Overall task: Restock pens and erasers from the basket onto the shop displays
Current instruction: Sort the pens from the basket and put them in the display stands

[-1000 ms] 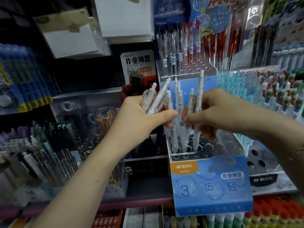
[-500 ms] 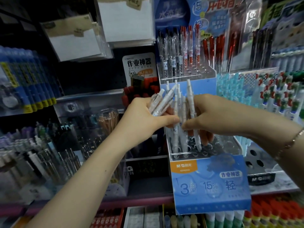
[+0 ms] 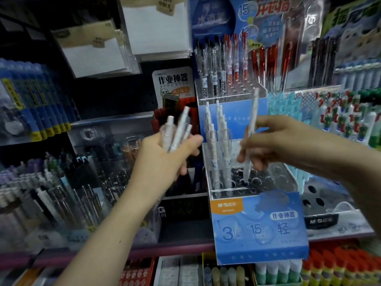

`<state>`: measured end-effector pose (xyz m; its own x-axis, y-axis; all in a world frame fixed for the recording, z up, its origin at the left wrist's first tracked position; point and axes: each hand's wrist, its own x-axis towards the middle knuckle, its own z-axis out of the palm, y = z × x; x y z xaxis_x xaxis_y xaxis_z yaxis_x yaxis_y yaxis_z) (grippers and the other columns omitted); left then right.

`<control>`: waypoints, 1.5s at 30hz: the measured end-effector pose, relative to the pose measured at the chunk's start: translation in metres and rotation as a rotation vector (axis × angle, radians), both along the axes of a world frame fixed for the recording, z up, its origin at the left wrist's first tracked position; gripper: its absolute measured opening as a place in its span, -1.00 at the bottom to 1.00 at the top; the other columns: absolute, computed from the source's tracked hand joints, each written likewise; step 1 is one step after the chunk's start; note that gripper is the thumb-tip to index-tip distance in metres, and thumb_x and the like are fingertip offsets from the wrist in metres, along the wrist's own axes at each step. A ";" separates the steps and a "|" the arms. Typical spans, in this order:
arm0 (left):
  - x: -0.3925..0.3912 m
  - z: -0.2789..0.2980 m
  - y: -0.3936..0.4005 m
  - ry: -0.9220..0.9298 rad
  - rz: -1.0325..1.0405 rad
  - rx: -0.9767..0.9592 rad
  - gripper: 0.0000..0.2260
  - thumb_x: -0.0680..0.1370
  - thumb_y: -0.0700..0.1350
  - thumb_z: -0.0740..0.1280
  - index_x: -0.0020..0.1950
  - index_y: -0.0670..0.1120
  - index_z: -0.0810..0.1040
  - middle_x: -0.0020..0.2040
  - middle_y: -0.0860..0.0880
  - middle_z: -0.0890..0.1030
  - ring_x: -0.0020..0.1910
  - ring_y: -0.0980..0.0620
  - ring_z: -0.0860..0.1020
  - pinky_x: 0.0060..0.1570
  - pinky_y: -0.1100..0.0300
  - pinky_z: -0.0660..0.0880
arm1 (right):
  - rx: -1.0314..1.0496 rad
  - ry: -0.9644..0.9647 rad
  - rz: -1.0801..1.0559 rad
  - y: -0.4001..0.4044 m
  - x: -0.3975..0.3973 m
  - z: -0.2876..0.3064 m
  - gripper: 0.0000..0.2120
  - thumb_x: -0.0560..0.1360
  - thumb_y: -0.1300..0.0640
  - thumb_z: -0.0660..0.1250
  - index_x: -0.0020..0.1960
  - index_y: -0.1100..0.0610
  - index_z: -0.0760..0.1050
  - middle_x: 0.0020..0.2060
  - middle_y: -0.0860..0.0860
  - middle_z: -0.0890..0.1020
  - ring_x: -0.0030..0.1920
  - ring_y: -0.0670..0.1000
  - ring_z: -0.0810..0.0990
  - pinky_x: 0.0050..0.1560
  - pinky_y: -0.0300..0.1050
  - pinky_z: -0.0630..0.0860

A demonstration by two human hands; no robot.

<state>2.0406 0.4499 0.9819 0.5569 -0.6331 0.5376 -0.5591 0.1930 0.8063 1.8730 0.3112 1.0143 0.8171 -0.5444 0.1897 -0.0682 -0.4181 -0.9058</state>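
The left hand [image 3: 165, 155] grips a small bundle of white pens [image 3: 178, 131], fingers and thumb curled round their barrels, the clicker ends fanning up and to the right. It hovers just left of the blue display stand [image 3: 259, 228], not touching it. The right hand [image 3: 274, 145] pinches a single white pen [image 3: 250, 139] between thumb and fingertips, holding it nearly upright and slightly tilted, its lower tip down among the holes of the clear tray [image 3: 274, 182] at the stand's top, near the middle of the front rows. Whether the tip sits in a hole I cannot tell. Along the tray's left edge several white pens already stand [image 3: 216, 145] upright in their holes. Behind the stand's back edge a row of black and red pens [image 3: 222, 67] stands in a higher rack. The shelf's front edge [image 3: 175, 249] runs below the stand, with red-capped glue sticks [image 3: 340, 265] under its right end.
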 end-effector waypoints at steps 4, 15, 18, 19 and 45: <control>-0.009 0.000 0.015 0.210 -0.154 -0.100 -0.66 0.46 0.17 0.32 -0.27 -0.10 0.58 -0.45 -0.20 0.46 -0.62 0.13 0.29 -0.61 0.32 0.26 | 0.177 -0.282 -0.017 0.011 -0.011 -0.006 -0.87 0.54 0.34 0.17 -0.17 0.28 0.41 -0.26 0.28 0.63 -0.44 0.04 0.53 -0.47 -0.20 0.49; -0.024 -0.019 0.012 0.417 -0.167 -0.180 -0.71 0.49 0.12 0.28 -0.13 -0.11 0.55 -0.46 0.01 0.53 -0.60 0.14 0.40 -0.58 0.34 0.35 | -0.305 -0.071 -0.226 0.026 0.006 -0.016 -0.92 0.51 0.14 0.32 -0.15 0.12 0.49 -0.39 0.05 0.64 -0.40 0.06 0.63 -0.20 0.08 0.58; -0.022 -0.024 0.011 0.385 -0.128 -0.208 -0.67 0.44 0.16 0.29 -0.14 -0.12 0.56 -0.45 -0.02 0.56 -0.56 0.09 0.49 -0.57 0.31 0.37 | -0.393 -0.034 -0.286 0.026 0.005 -0.014 -0.90 0.48 0.11 0.36 -0.17 0.11 0.50 -0.35 0.05 0.65 -0.37 0.03 0.64 -0.20 0.06 0.58; -0.021 -0.025 0.010 0.371 -0.122 -0.214 -0.66 0.44 0.16 0.29 -0.14 -0.12 0.56 -0.44 -0.04 0.57 -0.54 0.08 0.51 -0.57 0.30 0.38 | -0.405 0.012 -0.272 0.027 0.005 -0.015 -0.89 0.47 0.11 0.38 -0.18 0.12 0.52 -0.36 0.05 0.65 -0.37 0.02 0.63 -0.20 0.04 0.57; -0.037 -0.001 0.001 0.279 -0.181 -0.346 -0.72 0.48 0.12 0.27 -0.20 -0.09 0.56 -0.38 -0.04 0.61 -0.42 0.04 0.60 -0.44 0.28 0.50 | -0.371 0.261 -0.103 0.055 -0.010 -0.013 -0.58 0.32 -0.25 0.36 -0.36 0.12 0.50 -0.51 0.03 0.55 -0.50 -0.05 0.51 -0.44 -0.20 0.47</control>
<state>2.0035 0.4509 0.9805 0.6071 -0.5434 0.5798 -0.2631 0.5510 0.7920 1.8633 0.3664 1.0014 0.8087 -0.5593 0.1820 -0.3324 -0.6899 -0.6431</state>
